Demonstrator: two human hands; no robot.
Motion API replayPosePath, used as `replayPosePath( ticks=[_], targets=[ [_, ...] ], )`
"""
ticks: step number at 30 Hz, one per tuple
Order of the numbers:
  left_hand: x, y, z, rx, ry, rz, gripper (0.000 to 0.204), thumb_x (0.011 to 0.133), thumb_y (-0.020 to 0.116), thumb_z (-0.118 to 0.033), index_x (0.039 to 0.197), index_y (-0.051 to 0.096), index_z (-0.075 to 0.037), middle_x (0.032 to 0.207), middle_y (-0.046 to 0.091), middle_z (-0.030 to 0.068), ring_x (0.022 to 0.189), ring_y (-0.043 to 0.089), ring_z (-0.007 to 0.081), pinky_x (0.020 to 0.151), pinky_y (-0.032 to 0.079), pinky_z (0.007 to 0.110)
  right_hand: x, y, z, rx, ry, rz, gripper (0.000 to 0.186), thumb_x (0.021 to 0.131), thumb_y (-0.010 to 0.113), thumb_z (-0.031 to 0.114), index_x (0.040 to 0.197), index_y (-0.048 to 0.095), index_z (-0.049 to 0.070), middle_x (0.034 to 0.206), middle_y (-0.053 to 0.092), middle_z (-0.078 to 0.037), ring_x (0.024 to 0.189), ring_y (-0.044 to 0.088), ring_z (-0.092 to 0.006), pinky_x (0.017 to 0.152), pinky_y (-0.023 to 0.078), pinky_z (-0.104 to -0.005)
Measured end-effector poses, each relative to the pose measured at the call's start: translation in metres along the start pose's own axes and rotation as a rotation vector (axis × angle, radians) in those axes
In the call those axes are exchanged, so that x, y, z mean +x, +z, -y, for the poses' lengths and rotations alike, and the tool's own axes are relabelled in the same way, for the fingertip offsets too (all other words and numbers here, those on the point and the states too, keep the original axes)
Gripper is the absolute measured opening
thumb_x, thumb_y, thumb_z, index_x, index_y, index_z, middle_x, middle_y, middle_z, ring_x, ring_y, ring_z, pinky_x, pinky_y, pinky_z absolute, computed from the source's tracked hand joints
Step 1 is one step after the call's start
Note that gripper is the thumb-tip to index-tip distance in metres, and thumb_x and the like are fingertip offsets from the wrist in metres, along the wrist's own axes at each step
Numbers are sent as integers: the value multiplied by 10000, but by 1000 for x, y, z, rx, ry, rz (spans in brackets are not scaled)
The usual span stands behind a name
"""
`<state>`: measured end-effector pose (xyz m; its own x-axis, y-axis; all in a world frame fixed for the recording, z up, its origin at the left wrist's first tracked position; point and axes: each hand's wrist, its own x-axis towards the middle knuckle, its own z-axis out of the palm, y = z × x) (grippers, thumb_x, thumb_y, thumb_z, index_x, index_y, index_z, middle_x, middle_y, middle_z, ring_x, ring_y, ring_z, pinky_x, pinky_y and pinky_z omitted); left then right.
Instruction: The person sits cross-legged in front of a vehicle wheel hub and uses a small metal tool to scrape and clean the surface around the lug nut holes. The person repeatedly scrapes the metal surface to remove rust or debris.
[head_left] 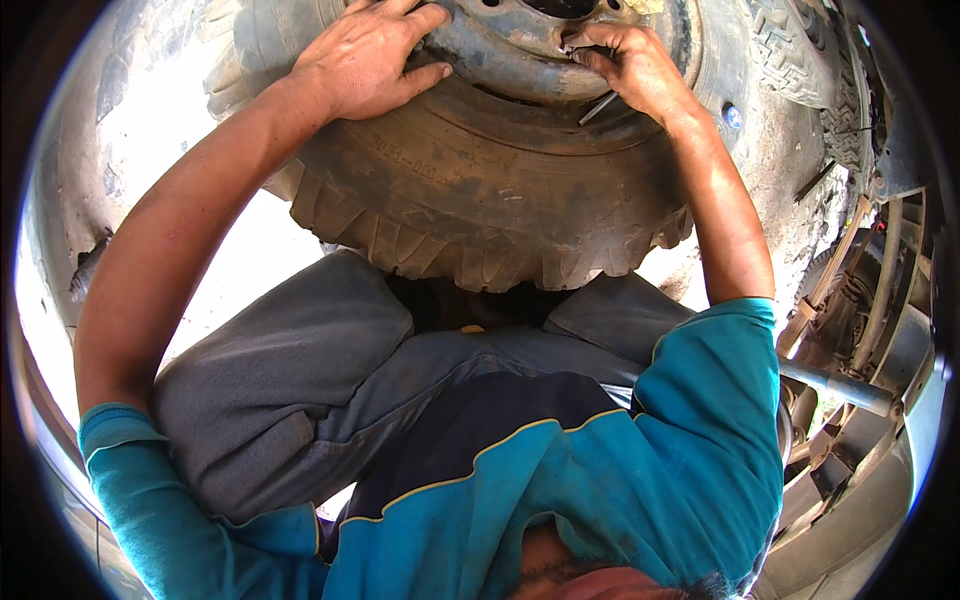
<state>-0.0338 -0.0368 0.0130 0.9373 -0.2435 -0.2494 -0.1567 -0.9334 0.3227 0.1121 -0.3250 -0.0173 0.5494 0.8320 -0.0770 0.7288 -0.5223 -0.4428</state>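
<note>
A large tyre with thick, worn tread lugs lies in front of me, dusty brown, around a dark steel wheel rim. My left hand rests on the rim and sidewall, fingers stretched forward and thumb apart; some fingertips run out of the picture. At the rim's right side, my right hand is closed, thumb and fingers pinched by a hole in the metal. What sits in the pinch is too small to name. Below that hand a thin metal rod sticks out over the gap between rim and tyre.
My legs in grey trousers are spread at the tyre's near edge. Another treaded tyre stands at the upper right. Rusty metal framework with a grey bar is close by my right side. A blue round cap lies right of the tyre.
</note>
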Motion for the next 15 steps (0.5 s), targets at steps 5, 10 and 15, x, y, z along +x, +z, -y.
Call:
replayPosePath(
  ticks=[5,10,15],
  targets=[
    [1,14,8,29,24,-78,513,945,661,-404,1288,552,-39,1249,509,180,1144,574,383,1032,414,486,5,1,-15,29,-87,9,248,914,746,73,1162,741,73,1074,757,-140,999,725,-312,882,572,-379],
    [2,12,5,29,12,-73,518,942,666,-404,1288,550,-37,1246,512,186,1142,574,385,1029,416,485,6,-4,-15,17,4,120,253,947,715,69,1199,738,76,1144,753,-137,1045,725,-288,901,570,-370],
    [1,9,-2,39,20,-111,519,936,672,-412,1274,555,-36,1274,515,193,1150,575,384,1028,416,484,4,0,-5,265,-18,35,103,907,724,-13,1002,723,29,941,730,-144,900,687,-230,837,537,-343]
  ],
)
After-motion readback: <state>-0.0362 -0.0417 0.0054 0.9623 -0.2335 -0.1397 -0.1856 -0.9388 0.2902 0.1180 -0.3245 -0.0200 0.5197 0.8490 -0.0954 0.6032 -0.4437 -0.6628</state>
